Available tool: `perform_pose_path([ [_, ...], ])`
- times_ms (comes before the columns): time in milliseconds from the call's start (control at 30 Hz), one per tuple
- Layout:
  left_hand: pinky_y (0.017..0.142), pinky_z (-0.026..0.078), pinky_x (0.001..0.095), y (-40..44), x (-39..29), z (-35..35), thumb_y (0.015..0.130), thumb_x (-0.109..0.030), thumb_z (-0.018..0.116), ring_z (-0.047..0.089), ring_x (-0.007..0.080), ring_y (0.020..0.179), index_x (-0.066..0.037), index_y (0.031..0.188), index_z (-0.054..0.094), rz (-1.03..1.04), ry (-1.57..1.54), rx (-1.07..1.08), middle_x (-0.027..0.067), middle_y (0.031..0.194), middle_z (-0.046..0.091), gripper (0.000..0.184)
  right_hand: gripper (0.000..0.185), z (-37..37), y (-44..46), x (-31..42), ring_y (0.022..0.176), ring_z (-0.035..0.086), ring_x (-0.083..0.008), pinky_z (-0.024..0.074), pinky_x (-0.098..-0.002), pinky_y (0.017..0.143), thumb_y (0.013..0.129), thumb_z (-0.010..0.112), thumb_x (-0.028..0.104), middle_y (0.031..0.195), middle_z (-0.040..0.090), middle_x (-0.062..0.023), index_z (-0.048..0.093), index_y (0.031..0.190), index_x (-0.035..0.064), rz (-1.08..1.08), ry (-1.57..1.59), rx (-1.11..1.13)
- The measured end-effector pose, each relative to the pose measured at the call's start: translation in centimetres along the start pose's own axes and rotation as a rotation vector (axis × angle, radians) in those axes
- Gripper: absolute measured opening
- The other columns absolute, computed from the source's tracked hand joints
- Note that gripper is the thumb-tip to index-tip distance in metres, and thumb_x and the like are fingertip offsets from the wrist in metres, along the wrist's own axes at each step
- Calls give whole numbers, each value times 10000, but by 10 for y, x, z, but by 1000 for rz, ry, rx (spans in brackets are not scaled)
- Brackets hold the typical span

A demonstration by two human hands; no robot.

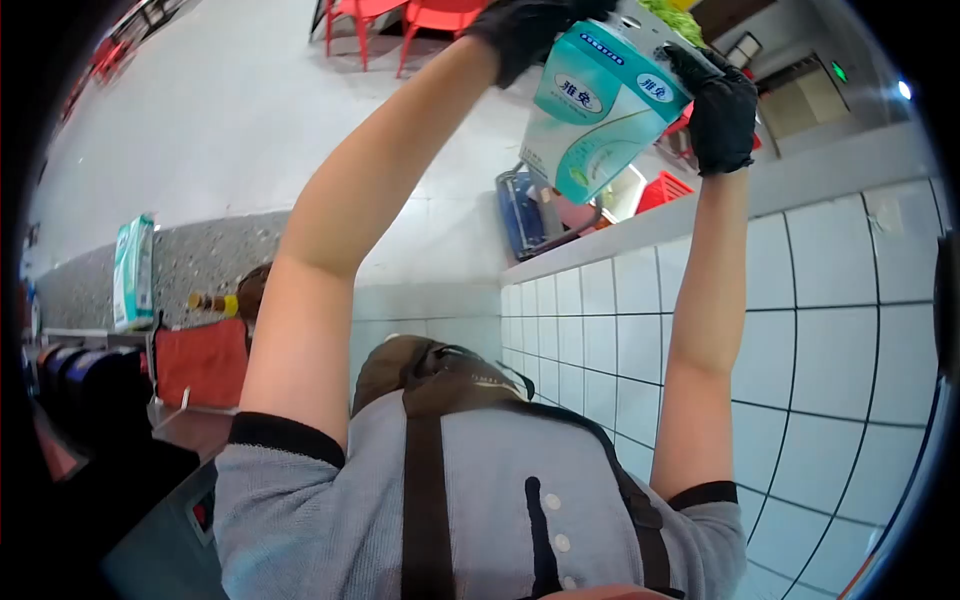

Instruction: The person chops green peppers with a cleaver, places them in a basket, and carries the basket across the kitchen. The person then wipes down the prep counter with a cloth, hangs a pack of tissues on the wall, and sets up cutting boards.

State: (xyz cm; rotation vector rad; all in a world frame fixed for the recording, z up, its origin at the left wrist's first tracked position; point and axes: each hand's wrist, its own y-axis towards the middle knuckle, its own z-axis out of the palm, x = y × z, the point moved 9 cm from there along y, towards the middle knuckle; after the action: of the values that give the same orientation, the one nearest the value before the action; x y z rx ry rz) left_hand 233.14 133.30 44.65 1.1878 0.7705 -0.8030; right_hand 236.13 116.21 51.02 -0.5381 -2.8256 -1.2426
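Note:
A turquoise and white tissue pack point(605, 110) hangs tilted between my raised hands. A pale strip with round holes point(645, 25) runs along its upper edge. My left hand point(530, 38), in a black glove, closes at the pack's upper left corner; its fingertips are partly cut off by the frame. My right hand point(722, 115), also black-gloved, has its fingers bent over the upper right corner, gripping it. Another turquoise and white pack point(133, 272) stands on the speckled counter point(205, 248) at the left, away from both hands.
A white tiled wall point(790, 340) with a ledge runs along my right. Below the pack are a blue cart or crate point(530, 215) and a red basket point(662, 190). Red chairs point(440, 14) stand farther off. A bottle point(213, 302) and a reddish-brown item point(200, 362) are at the left.

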Motion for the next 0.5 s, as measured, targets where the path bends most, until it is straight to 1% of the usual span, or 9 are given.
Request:
perform_pose_path([
  [33,783,429,281,-1,-14,-6,842,-303,572,562,139,886,-29,1007,621,98,247,-65,56,953,631,324,213,-18,2,9,751,640,-171,492,-271,718,750,643,67,855,678,-81,666,960,39,-173,-109,-19],
  [100,791,426,277,15,16,-9,836,-302,586,560,138,893,-25,1001,620,78,176,-62,59,953,627,324,278,-41,1,8,861,626,-196,478,-280,790,760,572,30,949,658,-107,645,1027,59,-174,-378,62],
  [133,787,428,273,10,6,9,838,-304,591,558,134,887,-21,995,619,6,156,6,51,938,622,325,317,-50,-2,7,916,620,-209,471,-285,827,765,536,12,995,648,-120,634,1061,69,-164,-513,107],
  [233,774,428,262,37,11,62,835,-295,605,553,130,865,-24,1008,613,68,-2,188,46,922,617,321,341,-82,-16,-11,921,621,-210,472,-286,818,746,541,-17,994,647,-126,637,1058,81,126,-378,146],
  [267,752,428,251,42,15,77,835,-286,612,544,122,846,-29,1021,605,4,-140,215,35,906,614,317,346,-90,-24,-20,906,627,-212,476,-286,803,749,537,-25,983,651,-125,637,1060,89,180,-233,121],
  [367,722,432,252,41,12,117,835,-269,615,543,122,817,-37,1004,609,-147,-42,293,31,894,613,287,330,-112,-48,-2,887,629,-197,481,-288,795,767,525,-26,978,655,-118,632,1063,72,114,-502,108],
  [400,695,436,259,40,10,130,837,-266,611,549,126,781,-36,953,616,-135,-51,307,40,864,617,258,253,-119,-55,2,828,647,-211,499,-306,749,751,580,63,896,667,-119,651,993,46,63,-503,84],
  [500,737,473,274,30,18,164,815,-186,600,609,153,840,-21,978,641,-42,64,368,87,883,653,235,231,-144,-92,-10,839,647,-218,500,-313,748,744,586,62,889,664,-131,652,962,22,365,-209,-20],
])
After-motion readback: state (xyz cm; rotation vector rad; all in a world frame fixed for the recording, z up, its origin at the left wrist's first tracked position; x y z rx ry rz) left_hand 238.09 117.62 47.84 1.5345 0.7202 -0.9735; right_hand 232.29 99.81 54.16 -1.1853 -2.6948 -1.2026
